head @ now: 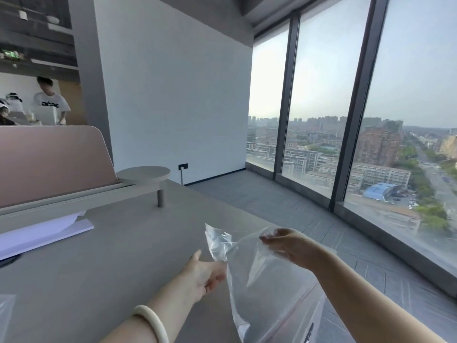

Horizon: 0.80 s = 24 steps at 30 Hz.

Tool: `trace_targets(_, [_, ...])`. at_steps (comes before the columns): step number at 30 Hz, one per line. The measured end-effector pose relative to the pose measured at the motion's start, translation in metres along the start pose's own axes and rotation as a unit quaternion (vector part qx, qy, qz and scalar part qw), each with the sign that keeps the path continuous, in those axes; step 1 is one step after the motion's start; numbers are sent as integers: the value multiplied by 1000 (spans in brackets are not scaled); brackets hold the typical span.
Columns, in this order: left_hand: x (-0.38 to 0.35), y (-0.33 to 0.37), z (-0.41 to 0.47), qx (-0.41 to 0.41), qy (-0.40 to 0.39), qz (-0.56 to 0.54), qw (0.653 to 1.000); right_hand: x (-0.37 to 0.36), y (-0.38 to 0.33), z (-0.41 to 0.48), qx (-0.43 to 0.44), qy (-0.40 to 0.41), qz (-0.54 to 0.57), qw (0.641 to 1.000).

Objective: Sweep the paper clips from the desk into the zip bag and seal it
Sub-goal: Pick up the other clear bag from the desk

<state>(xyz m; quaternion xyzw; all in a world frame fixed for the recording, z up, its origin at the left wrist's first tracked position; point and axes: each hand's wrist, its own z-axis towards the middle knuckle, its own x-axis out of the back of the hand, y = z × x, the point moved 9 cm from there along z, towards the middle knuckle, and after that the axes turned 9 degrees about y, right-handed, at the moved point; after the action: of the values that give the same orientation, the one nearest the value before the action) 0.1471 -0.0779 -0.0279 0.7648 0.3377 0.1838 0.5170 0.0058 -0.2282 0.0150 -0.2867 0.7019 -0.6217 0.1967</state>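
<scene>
**Zip bag held up open over the surface, no clips in sight**

Zip bag (259, 273), clear plastic, hangs in the lower centre of the frame between both hands, lifted off the surface (103, 263). Left hand (205, 276) pinches one top corner with thumb and fingers pressed together on the film; a crumpled flap stands up above that grip. Right hand (284, 246) sits higher and to the right, fingers curled, apparently pinching the opposite edge of the mouth, though the plastic blurs the fingertips. Likely reason for the two-point hold: pulling the mouth apart so it can take a sweep.

Paper clips not visible anywhere; probably below the frame or too small to make out.

Around: white papers (42, 233) at left edge of frame, raised grey shelf (143, 174) with one post above them, pink divider panel (49, 159) behind. Pale bangle (153, 323) on the left wrist. Another bit of clear plastic (6, 310) at the lower left edge. Window wall fills the right; people stand at upper left, well apart. Nothing blocks the bare stretch under the bag.
</scene>
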Motion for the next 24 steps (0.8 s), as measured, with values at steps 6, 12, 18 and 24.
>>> trace_targets(6, [-30, 23, -49, -117, -21, 40, 992, 38, -29, -77, 47, 97, -42, 993])
trace_targets(12, [-72, 40, -114, -196, -129, -25, 972, 96, -48, -171, 99, 191, 18, 976])
trace_targets(18, [-132, 21, -170, -139, -282, -83, 946, 156, -27, -267, 101, 283, 61, 952])
trace_targets(24, [-188, -36, -210, -89, -371, -69, 922, 206, 15, -345, 90, 381, 55, 918])
